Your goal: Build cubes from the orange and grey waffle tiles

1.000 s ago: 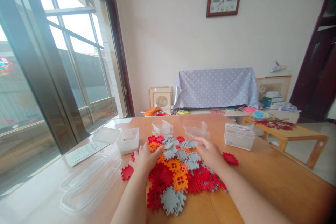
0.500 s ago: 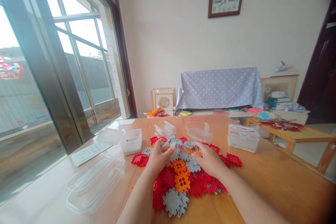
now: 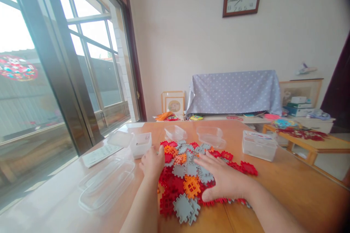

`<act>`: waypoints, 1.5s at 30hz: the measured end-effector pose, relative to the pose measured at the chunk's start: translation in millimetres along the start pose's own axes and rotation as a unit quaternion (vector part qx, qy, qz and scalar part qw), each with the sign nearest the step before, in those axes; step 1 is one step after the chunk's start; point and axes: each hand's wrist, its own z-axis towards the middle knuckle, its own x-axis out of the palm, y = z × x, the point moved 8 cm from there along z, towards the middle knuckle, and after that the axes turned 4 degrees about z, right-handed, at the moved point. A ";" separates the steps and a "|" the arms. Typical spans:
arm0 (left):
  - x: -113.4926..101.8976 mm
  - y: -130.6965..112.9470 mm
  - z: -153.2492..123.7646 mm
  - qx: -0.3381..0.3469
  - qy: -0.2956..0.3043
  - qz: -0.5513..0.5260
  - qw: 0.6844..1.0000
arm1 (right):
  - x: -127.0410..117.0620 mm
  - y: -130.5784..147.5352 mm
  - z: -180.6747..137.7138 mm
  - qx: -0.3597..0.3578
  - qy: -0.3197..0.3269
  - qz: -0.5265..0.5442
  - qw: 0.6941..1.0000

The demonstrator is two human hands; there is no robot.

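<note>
A heap of square, notched-edge interlocking plastic tiles lies on the table, in red, grey and orange. At its left edge my left hand (image 3: 153, 163) is cupped against the red tiles; its thumb stands apart from the fingers, which are partly hidden. My right hand (image 3: 225, 176) rests over the right side of the heap, fingers spread, thumb out over the red tiles. Between the hands show an orange window tile (image 3: 191, 186) and several grey tiles. Nearest me, a grey tile (image 3: 183, 208) overlaps another grey one.
Left on the wooden table (image 3: 235, 214) are a clear plastic lid (image 3: 106, 185), a printed sheet (image 3: 102, 156) and a white box (image 3: 141, 145). Clear trays (image 3: 210, 136) stand behind the heap. A lidded clear box (image 3: 259, 146) sits to the right.
My left hand has moved left, off the heap's middle to its left edge. My right hand has come nearer me and spread flatter over the tiles. The camera view has turned slightly left.
</note>
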 end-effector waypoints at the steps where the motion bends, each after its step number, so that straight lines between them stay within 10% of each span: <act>1: 1.9 2.7 -1.0 -0.012 0.007 0.008 1.000 | 3.4 -1.1 -3.1 0.008 0.016 -0.011 1.000; 13: 38.3 -19.6 -11.6 0.111 0.086 0.081 0.987 | 25.8 -23.9 4.6 0.076 0.098 -0.069 0.990; 21: 50.7 -28.2 -5.8 0.166 0.078 -0.106 0.977 | 9.7 -4.1 10.9 -0.012 -0.035 -0.074 0.997; 31: 48.7 -59.5 -27.2 0.161 0.210 -0.468 0.843 | -11.1 -40.7 25.1 0.057 -0.194 0.005 0.979; 40: 26.2 -4.3 12.6 0.062 -0.005 -0.264 0.963 | -5.3 -48.8 34.9 0.034 -0.261 0.229 0.937; 45: 13.5 12.9 12.5 -0.032 -0.025 -0.013 0.999 | -5.5 -15.7 26.1 0.015 -0.220 0.135 0.966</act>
